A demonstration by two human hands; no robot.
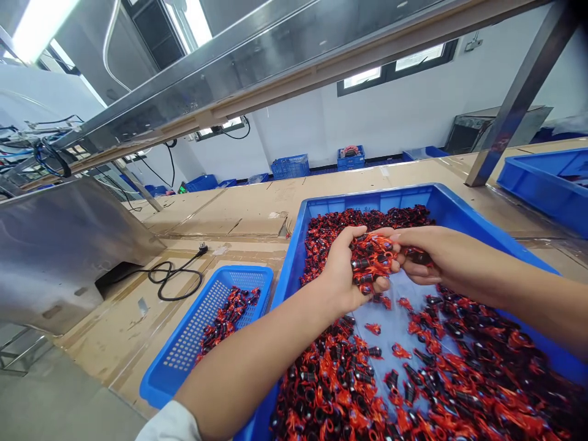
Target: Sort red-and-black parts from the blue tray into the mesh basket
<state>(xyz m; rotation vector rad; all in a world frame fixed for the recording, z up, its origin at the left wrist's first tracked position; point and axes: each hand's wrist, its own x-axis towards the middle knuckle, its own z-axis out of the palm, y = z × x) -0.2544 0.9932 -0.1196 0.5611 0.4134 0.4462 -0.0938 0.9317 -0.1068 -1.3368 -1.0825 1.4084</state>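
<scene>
My left hand (pixel 344 269) is cupped around a heap of small red-and-black parts (pixel 374 254), palm turned up. Against that heap, the fingertips of my right hand (pixel 420 254) touch from the right side, and a few dark parts show under its curled fingers. Both hands are over a large blue bin (pixel 372 201) holding many more loose parts of the same kind (pixel 340 392). Some of the bin's pale floor shows below the hands. What the individual parts are, I cannot make out.
A blue perforated basket (pixel 184 352) with some of the same parts stands left of the bin. Farther left lie a black power cord (pixel 172 272) and a metal housing (pixel 68 245). A metal post (pixel 509 98) and another blue bin (pixel 546 184) are at the right.
</scene>
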